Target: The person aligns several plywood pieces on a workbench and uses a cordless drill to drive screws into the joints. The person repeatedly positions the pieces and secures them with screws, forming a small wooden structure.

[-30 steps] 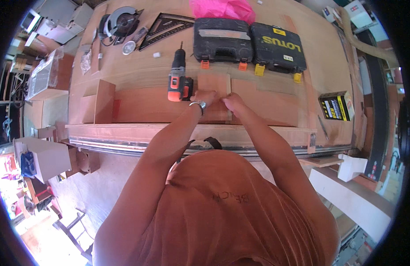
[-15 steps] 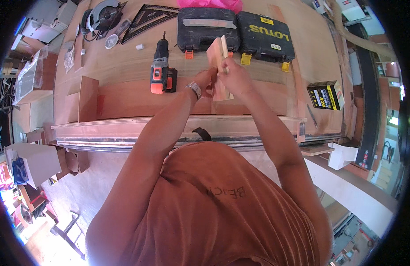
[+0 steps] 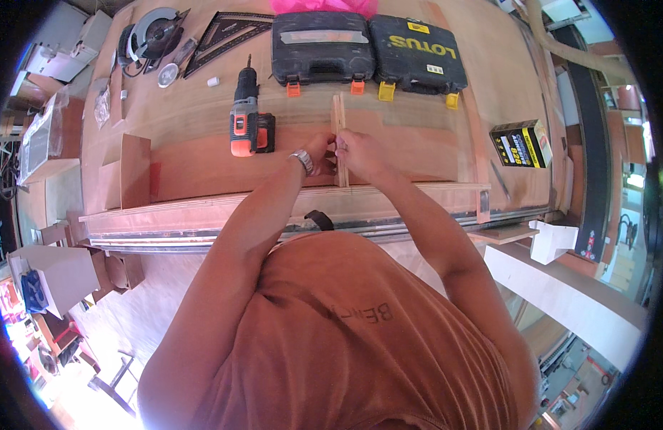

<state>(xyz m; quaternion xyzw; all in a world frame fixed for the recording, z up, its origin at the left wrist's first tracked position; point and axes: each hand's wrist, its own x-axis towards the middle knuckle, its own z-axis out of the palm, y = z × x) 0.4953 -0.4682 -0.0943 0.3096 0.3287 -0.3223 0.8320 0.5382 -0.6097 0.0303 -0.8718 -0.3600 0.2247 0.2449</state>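
Observation:
A narrow plywood board [image 3: 339, 115] stands edge-up between my hands, its long side pointing away from me. A paler wooden strip seems to run along it. My left hand [image 3: 319, 153], with a metal-band watch on the wrist, grips the board from its left side, fingers partly hidden behind the wood. From the other side my right hand [image 3: 358, 152] pinches the upper edge with curled fingers. Left of my hands a cordless drill [image 3: 245, 118] lies with its bit pointing away. Under the board is the flat reddish wooden panel [image 3: 410, 154] on the workbench.
Two black tool cases [image 3: 321, 50] sit beyond my hands. A circular saw [image 3: 154, 39] and a black triangular square [image 3: 227, 36] lie at the far left. A yellow-black can [image 3: 519, 143] is at the right. An upright wooden piece [image 3: 135, 172] stands at the left.
The board has come nearer to me and slightly left, and has turned from showing its broad face to edge-up. Both hands moved with it. The whole view shifted slightly.

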